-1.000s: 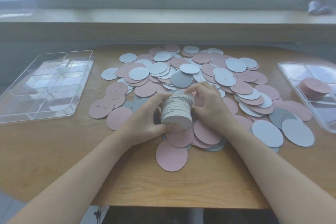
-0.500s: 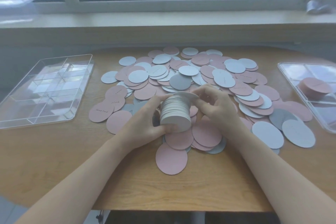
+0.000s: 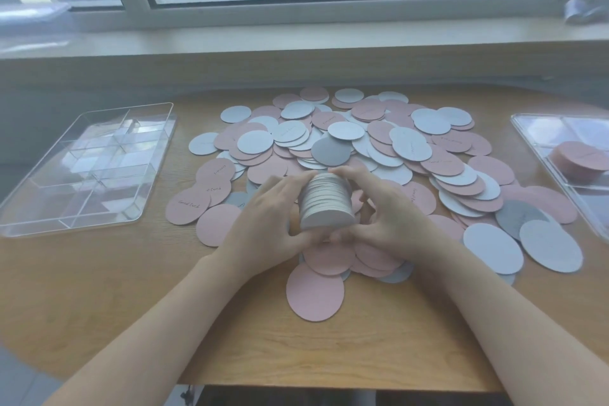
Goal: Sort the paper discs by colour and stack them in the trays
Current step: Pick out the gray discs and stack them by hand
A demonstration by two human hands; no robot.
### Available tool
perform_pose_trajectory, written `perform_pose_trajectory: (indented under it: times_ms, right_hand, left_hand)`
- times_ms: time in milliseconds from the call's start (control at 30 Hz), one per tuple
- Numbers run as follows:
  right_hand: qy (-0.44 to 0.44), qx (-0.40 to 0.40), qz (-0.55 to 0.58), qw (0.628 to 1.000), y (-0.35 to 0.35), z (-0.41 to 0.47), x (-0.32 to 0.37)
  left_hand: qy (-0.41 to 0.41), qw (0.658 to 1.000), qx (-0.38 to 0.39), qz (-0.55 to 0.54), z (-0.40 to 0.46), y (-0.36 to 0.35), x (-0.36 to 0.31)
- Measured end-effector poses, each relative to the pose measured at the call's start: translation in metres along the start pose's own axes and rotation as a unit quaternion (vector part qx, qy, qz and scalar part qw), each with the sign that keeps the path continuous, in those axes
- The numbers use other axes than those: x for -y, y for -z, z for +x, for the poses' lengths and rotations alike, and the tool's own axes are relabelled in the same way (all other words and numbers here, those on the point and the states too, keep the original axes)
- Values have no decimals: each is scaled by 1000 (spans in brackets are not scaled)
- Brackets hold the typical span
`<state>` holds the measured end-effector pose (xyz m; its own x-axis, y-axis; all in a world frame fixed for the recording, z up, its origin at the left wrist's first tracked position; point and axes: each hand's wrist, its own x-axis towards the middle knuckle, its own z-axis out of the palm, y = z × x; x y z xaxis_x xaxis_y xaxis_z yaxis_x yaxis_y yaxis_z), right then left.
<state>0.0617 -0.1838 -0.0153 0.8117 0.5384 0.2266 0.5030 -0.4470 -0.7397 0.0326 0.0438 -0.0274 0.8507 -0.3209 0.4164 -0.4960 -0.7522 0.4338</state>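
Both my hands grip one stack of pale grey discs (image 3: 326, 204), held tilted just above the loose discs near the middle of the desk (image 3: 99, 290). My left hand (image 3: 268, 227) curls round the stack's left side, thumb under its near face; my right hand (image 3: 392, 214) curls round its right side, fingers over the top edge. The heap of pink and pale grey discs (image 3: 379, 148) spreads from the middle of the desk toward its far edge and right edge, the discs overlapping; some pink ones bear handwriting. A single pink disc (image 3: 314, 292) lies nearest the desk's near edge, below my hands. A clear divided tray (image 3: 85, 168) sits at the desk's left edge, apart from the heap. A second clear tray (image 3: 566, 155) sits at the right edge, partly out of view; one of its compartments holds a stack of pink discs (image 3: 581, 160). A window sill (image 3: 296, 36) runs beyond the desk's far edge
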Motion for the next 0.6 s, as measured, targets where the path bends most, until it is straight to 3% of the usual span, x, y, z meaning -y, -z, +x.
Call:
perform_pose_trajectory:
  times_ms: [167, 300, 600]
  right_hand:
    - [-3, -15, -2, 1000, 1, 0, 2]
    - [-9, -18, 7, 1000, 1, 1, 1]
    - [-21, -13, 22, 999, 0, 2, -1]
  left_hand:
    - [-1, 994, 71, -81, 4, 12, 11]
    - [27, 993, 14, -110, 22, 16, 22]
    - [63, 995, -56, 45, 73, -1, 62]
